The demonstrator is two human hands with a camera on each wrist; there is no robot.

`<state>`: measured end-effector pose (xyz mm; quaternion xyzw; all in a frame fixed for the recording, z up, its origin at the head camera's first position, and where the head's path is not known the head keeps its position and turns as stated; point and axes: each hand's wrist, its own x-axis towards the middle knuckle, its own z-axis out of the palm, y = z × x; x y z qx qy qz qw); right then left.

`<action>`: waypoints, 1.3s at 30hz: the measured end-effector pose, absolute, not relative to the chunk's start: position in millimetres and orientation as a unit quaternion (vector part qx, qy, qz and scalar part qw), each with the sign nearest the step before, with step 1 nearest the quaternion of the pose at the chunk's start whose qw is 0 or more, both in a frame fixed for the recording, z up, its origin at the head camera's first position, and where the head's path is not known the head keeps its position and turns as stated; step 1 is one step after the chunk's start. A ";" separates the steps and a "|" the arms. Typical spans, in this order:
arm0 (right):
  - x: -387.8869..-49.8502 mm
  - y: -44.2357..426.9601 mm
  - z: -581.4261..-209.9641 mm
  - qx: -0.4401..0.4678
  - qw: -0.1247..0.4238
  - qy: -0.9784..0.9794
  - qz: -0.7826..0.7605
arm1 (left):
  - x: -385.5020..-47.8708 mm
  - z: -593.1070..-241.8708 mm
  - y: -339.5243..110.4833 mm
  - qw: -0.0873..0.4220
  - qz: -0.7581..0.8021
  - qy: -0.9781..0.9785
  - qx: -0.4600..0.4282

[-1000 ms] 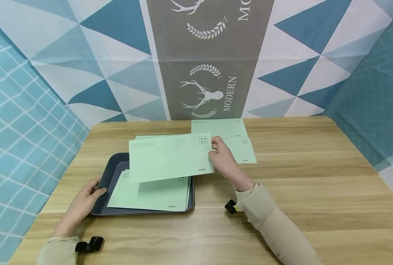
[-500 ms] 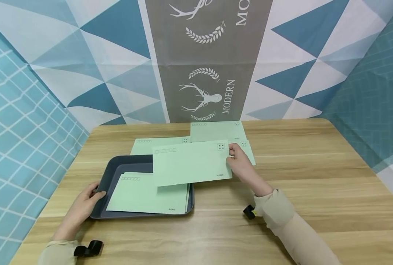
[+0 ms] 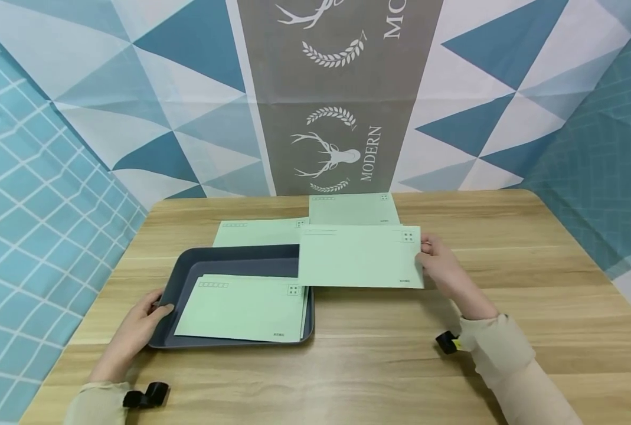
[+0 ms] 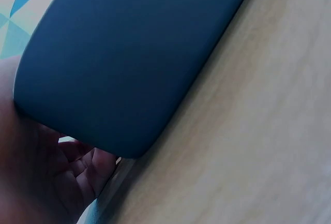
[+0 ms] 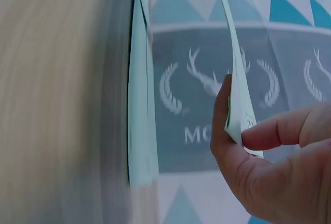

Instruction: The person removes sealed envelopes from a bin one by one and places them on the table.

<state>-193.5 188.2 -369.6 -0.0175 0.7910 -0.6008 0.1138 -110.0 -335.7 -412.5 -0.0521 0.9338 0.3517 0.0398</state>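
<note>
Taking the patterned far wall (image 3: 328, 147) as twelve o'clock, I see that the right hand (image 3: 444, 264) has just swung out toward three, carrying one pale green envelope (image 3: 360, 257) away from above the dark tray (image 3: 241, 267). The pile of envelopes (image 3: 241, 310) inside the tray is now almost fully uncovered, printed box included; only the held envelope's near-left corner overlaps the tray's rim, at about two o'clock. To my eye, this piece is as good as out of the tray, though not yet laid down. The right hand's grip is narrow, thumb on one face and finger on the other, pinching the short edge; the envelope stretches from those fingertips toward nine o'clock, lifted clear of the wooden table (image 3: 373, 366). The left hand (image 3: 142, 321) has stayed put, holding the tray's end at about eight o'clock, thumb over the rim. Beyond the tray, near twelve, lies a loose envelope (image 3: 257, 232), and another envelope (image 3: 352, 208) lies farther back, at about ten o'clock from the right hand, partly hidden by the one being carried.
</note>
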 end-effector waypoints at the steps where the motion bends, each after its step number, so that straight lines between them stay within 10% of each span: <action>1: -192.3 194.1 -370.0 -0.017 0.115 0.796 -0.594 | -110.5 -412.7 -335.4 0.040 0.352 0.934 -0.052; 39: -167.7 210.2 -397.2 -0.046 0.139 0.891 -0.430 | -110.0 -411.4 -334.8 0.052 0.354 0.931 -0.066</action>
